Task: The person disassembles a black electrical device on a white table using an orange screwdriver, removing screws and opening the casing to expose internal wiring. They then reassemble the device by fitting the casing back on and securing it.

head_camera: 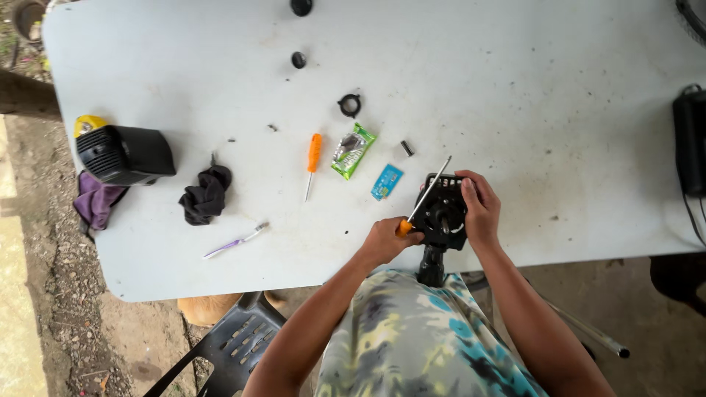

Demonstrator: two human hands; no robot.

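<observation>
Table: white, scuffed top, filling most of the view; landmark for all places below.
Chair: dark plastic, under the near table edge, left of the person.
Housing: black vented cover with a yellow part, lying on the left end of the table, over a purple cloth hanging off the edge.
Motor unit: black, round-faced, propped at the near edge of the table, its stem reaching down toward the lap.
Right hand: fingers wrapped around the right side of the motor unit, steadying it.
Left hand: fingers closed on the orange handle of a screwdriver, its shaft slanting up across the motor unit.
Black rag: crumpled, left of table centre.
Spare screwdriver: orange handle, lying free near table centre.
Green packet: just right of the spare screwdriver.
Toothbrush: purple and white, near the front edge of the table.
Blue packet: between the green packet and the motor unit.
Ring: black, beyond the green packet.
Caps: small, black, toward the far edge.
</observation>
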